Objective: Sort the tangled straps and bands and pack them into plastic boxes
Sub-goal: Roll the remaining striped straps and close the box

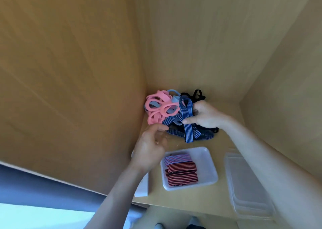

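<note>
A tangled heap lies in the far left corner of the wooden shelf: pink bands [156,107], light blue bands [175,99], black straps [196,94] and blue striped straps [189,127]. My right hand [207,115] pinches a blue striped strap in the heap, thumb pointing left. My left hand [151,145] hovers at the heap's near left edge, fingers loosely curled, holding nothing. A white plastic box [209,159] in front holds folded red striped straps [182,172].
Clear plastic lids or boxes [247,187] are stacked at the right on the shelf [223,141]. Another white box [142,185] sits partly hidden under my left forearm. Wooden walls close in on the left, back and right. The shelf's front edge is near.
</note>
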A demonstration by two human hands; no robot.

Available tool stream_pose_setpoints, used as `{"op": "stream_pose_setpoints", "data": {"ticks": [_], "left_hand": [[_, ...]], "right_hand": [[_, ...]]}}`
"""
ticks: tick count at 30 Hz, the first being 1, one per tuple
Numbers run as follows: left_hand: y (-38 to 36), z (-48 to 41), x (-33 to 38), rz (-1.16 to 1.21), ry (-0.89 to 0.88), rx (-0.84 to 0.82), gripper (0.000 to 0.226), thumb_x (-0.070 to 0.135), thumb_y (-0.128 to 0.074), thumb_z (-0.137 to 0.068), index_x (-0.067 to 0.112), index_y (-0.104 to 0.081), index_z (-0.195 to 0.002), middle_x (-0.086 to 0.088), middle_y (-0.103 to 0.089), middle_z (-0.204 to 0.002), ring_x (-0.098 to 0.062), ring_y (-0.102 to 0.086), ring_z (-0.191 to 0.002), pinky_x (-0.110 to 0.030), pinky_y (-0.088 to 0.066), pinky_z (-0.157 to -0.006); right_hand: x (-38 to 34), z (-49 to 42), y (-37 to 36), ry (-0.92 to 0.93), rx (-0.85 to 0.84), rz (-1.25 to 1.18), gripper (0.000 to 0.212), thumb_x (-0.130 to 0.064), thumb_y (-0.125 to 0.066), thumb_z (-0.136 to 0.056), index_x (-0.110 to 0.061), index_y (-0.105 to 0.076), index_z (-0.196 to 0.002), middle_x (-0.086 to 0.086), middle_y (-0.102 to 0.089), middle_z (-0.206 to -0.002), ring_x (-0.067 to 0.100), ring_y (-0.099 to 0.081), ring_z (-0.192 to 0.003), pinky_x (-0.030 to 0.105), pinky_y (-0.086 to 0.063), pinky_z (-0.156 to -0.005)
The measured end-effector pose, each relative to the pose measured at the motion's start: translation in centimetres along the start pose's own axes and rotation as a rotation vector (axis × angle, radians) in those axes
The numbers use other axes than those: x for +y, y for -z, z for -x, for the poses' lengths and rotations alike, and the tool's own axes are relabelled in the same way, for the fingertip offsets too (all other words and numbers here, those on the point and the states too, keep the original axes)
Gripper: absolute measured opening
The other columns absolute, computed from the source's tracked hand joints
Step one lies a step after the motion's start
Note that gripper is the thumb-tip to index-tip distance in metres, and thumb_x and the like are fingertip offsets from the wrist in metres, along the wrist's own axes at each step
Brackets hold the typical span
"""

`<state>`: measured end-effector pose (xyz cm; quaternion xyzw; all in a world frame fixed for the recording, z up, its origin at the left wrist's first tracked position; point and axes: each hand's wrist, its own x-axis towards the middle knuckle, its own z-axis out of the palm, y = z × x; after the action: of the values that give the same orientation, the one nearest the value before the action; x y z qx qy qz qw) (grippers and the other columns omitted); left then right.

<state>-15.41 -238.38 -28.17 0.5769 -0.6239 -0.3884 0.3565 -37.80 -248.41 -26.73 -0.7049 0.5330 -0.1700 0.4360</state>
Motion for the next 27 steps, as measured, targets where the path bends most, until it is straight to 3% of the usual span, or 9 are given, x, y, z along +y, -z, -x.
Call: {"op": "stream_pose_setpoints", "data": {"ticks": [2, 6, 9, 11, 13, 15, 17, 23, 27], "left_hand": [[-0.7, -1.0, 1.7, 0.073, -0.019, -0.016, 0.030, -0.004, -0.060, -0.089, 0.016, -0.066, -0.110, 0.004, -0.068, -0.107, -0.008, -0.062, -0.096, -0.011, -0.045, -0.080], [-1.7, -2.7, 5.6, 0.230, -0.031, -0.100, 0.017, 0.004, -0.064, -0.093, 0.010, -0.063, -0.109, 0.001, -0.069, -0.105, -0.008, -0.063, -0.095, -0.015, -0.046, -0.085], [-2.1, -3.5, 8.3, 0.380, -0.031, -0.235, 0.016, 0.012, -0.068, -0.095, 0.012, -0.062, -0.110, 0.000, -0.073, -0.106, -0.010, -0.069, -0.096, -0.027, -0.055, -0.088], [-2.2, -4.1, 9.9, 0.460, -0.028, -0.272, 0.019, 0.012, -0.067, -0.095, 0.010, -0.059, -0.112, -0.002, -0.074, -0.104, -0.018, -0.074, -0.095, -0.032, -0.059, -0.081], [-2.3, -4.7, 11.2, 0.512, -0.047, -0.249, 0.016, 0.008, -0.065, -0.097, 0.008, -0.058, -0.111, -0.001, -0.074, -0.099, -0.022, -0.076, -0.086, -0.028, -0.061, -0.068], [-2.1, -5.4, 12.2, 0.531, -0.059, -0.218, 0.010, 0.005, -0.063, -0.097, 0.009, -0.061, -0.106, 0.000, -0.073, -0.093, -0.022, -0.076, -0.077, -0.022, -0.057, -0.059], [-1.7, -6.2, 13.2, 0.537, -0.070, -0.205, 0.009, 0.004, -0.063, -0.098, 0.010, -0.063, -0.105, -0.001, -0.074, -0.087, -0.021, -0.076, -0.075, -0.021, -0.056, -0.059], [-1.2, -8.8, 16.5, 0.595, -0.072, -0.218, 0.015, -0.008, -0.058, -0.095, 0.007, -0.060, -0.100, 0.000, -0.077, -0.085, -0.027, -0.075, -0.079, -0.026, -0.061, -0.069], [-0.7, -10.5, 18.9, 0.485, -0.116, -0.169, 0.022, -0.015, -0.052, -0.093, 0.006, -0.058, -0.099, -0.007, -0.072, -0.086, -0.016, -0.070, -0.061, -0.019, -0.056, -0.058]], "right_hand": [[-1.5, 1.6, 1.6, 0.017, 0.100, -0.157, 0.025, -0.005, -0.077, -0.087, -0.022, -0.069, -0.070, -0.013, -0.068, -0.060, -0.002, -0.057, -0.053, 0.013, -0.045, -0.055], [-4.0, 4.5, 3.8, 0.050, 0.222, -0.395, 0.032, -0.014, -0.075, -0.090, -0.034, -0.074, -0.064, -0.010, -0.058, -0.060, 0.006, -0.046, -0.052, 0.016, -0.039, -0.049], [-5.8, 6.3, 4.8, 0.102, 0.323, -0.601, 0.027, -0.015, -0.074, -0.090, -0.026, -0.074, -0.066, -0.004, -0.061, -0.067, 0.009, -0.047, -0.054, 0.019, -0.036, -0.048], [-6.6, 7.1, 5.2, 0.125, 0.389, -0.677, 0.028, -0.016, -0.073, -0.091, -0.023, -0.073, -0.064, -0.001, -0.064, -0.070, 0.011, -0.048, -0.056, 0.022, -0.038, -0.050], [-6.9, 7.7, 5.4, 0.138, 0.444, -0.737, 0.027, -0.014, -0.071, -0.092, -0.022, -0.074, -0.066, -0.001, -0.066, -0.071, 0.011, -0.050, -0.056, 0.022, -0.042, -0.052], [-7.1, 8.3, 5.5, 0.143, 0.492, -0.810, 0.017, -0.013, -0.070, -0.093, -0.017, -0.073, -0.077, 0.000, -0.067, -0.074, 0.013, -0.051, -0.057, 0.022, -0.044, -0.053], [-7.0, 8.7, 5.8, 0.140, 0.539, -0.885, 0.009, -0.012, -0.067, -0.095, -0.012, -0.068, -0.086, 0.003, -0.067, -0.079, 0.015, -0.053, -0.058, 0.023, -0.045, -0.053], [-6.2, 9.3, 6.4, 0.123, 0.613, -0.890, 0.010, -0.014, -0.063, -0.098, -0.007, -0.068, -0.103, 0.009, -0.072, -0.089, 0.017, -0.055, -0.062, 0.027, -0.046, -0.060], [-5.2, 9.8, 7.0, 0.052, 0.646, -0.774, 0.016, -0.019, -0.061, -0.100, -0.009, -0.072, -0.106, 0.008, -0.075, -0.090, 0.015, -0.053, -0.057, 0.023, -0.041, -0.054]]}}
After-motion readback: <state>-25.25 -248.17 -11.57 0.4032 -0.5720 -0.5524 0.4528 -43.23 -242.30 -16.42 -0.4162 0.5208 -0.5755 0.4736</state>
